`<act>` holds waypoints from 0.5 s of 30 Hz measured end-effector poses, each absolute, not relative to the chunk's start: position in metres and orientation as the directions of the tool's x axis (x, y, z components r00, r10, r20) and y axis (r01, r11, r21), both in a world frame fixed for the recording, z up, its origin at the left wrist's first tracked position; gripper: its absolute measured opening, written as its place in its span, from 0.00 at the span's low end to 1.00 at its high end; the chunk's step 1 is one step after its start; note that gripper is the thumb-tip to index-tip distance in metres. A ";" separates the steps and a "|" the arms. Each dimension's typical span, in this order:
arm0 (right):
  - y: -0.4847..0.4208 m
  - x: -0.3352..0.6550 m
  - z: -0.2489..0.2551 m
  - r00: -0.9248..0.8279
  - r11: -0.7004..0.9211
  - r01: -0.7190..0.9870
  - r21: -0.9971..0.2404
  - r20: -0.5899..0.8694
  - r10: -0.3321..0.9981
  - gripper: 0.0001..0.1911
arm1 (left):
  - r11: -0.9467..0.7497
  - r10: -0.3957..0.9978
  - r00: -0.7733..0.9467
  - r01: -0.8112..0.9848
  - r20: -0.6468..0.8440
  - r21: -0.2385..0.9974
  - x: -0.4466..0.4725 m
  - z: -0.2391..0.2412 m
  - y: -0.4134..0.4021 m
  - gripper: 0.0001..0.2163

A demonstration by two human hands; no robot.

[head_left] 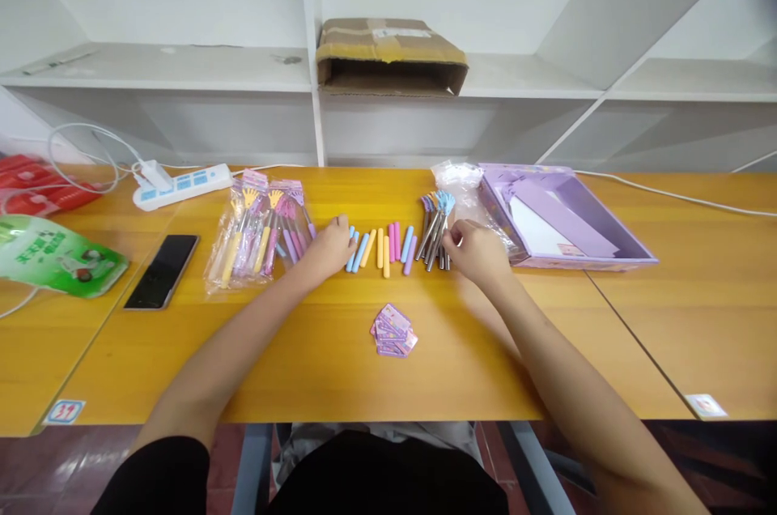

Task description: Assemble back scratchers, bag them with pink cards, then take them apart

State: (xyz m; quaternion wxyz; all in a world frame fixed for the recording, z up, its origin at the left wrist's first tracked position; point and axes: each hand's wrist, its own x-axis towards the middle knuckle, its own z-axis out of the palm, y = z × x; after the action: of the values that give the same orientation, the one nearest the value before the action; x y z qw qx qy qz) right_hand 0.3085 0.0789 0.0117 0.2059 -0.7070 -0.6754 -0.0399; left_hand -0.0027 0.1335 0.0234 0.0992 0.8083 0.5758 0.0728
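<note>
My left hand (331,248) is closed with its fingertips on the leftmost of several blue handle sleeves (360,252). Alongside lie yellow sleeves (380,248), pink sleeves (394,242) and a purple sleeve (410,255), in a loose row. On the other side, my right hand (481,252) pinches at the lower end of the metal back scratcher rods (435,236), whose hand-shaped heads are blue, purple and yellow. Its fingers partly hide the rods. Left of my left hand are bagged back scratchers (258,236) with coloured handles fitted.
A purple box (607,256) with papers stands at right beside clear plastic wrap (464,183). Small purple cards (393,330) lie in front. At left are a phone (162,272), a power strip (185,187) and a green pouch (64,257). A cardboard box (388,41) sits on the shelf.
</note>
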 end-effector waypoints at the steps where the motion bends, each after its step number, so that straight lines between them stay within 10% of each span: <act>1: 0.073 0.310 0.009 0.083 0.011 0.966 -0.258 0.351 0.933 0.14 | -0.325 0.942 0.334 0.910 0.008 0.258 -0.002 0.023 0.134 0.14; 15: 0.050 0.319 -0.008 0.205 0.038 0.845 -0.534 0.388 0.899 0.20 | -0.106 0.980 0.096 0.993 0.173 0.049 -0.070 0.059 0.176 0.16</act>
State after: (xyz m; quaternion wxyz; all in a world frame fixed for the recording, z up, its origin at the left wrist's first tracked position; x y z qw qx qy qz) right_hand 0.3187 0.0504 -0.0083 0.3502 -0.6925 -0.6295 0.0386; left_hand -0.0698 0.1756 0.0592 -0.0397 0.7391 0.6675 0.0809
